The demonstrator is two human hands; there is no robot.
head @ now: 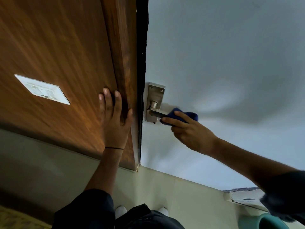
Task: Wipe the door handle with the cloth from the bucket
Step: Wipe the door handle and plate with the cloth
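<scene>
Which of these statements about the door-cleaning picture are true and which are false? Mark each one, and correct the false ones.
1. The right hand holds a blue cloth against the metal door handle. True.
2. The left hand grips the handle. False: it lies flat on the wooden door frame, apart from the handle.
3. The handle is mounted on a pale door. True.
4. The cloth is red. False: it is blue.
5. A white switch plate sits on the wood panel to the left of the left hand. True.
</scene>
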